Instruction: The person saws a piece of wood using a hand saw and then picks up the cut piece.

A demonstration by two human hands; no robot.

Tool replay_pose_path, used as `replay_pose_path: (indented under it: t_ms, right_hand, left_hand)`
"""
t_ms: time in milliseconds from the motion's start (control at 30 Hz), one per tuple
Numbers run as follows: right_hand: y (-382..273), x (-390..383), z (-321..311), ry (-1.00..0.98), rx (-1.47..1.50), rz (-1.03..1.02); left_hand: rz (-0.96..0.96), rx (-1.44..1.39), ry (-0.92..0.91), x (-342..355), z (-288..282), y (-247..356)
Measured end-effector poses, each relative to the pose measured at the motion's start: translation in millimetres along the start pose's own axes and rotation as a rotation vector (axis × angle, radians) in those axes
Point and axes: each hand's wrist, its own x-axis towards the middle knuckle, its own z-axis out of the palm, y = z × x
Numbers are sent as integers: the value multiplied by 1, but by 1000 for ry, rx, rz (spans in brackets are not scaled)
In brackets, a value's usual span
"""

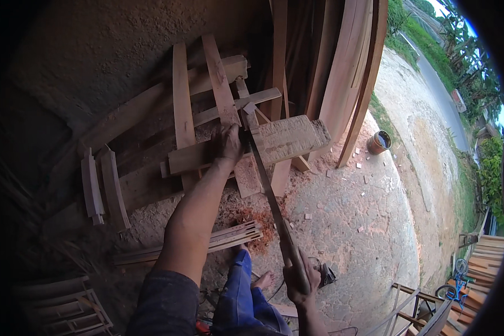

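My right hand (301, 278) is closed around the handle end of a long handsaw (270, 196). Its narrow blade runs up and away to the workbench, where the far end lies beside my left hand (228, 142). That hand is closed over a pale wooden plank (221, 84) and presses it onto a thick, rough bench beam (288, 139). The plank slants across the beam, and sawdust speckles it. Where exactly the teeth meet the wood is hard to see. A small sawn block (250, 108) sits next to the blade's far end.
Several tall boards (344, 73) lean against the wall beyond the bench. Stacked strips (229, 238) lie on the floor near my feet. Offcuts and sawdust are scattered over the concrete (347, 224). A bucket (379, 143) stands at the right; a wooden frame (67, 308) is at lower left.
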Motion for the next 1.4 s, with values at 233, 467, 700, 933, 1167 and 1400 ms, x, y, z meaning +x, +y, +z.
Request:
replay_pose_path:
  t_ms: [233,467,700,933,1167,1400]
  right_hand:
    - [-10,95,34,70,290,39]
    - [-1,-13,-1,52,67,118]
    - [-11,112,36,42,272,20]
    - [18,-48,-2,-144,-92,176]
    - [-11,123,40,66,327,0]
    - [31,-56,9,-13,-84,46]
  left_hand:
    - [-104,-121,-112,8,3,22]
    - [-46,-61,-46,1,6,0]
    - [-34,-97,-90,8,7,14]
    - [-95,-87,-100,-1,7,-4]
    - [-39,-33,-129,8,7,15]
    - [-61,-72,-90,2,6,-3]
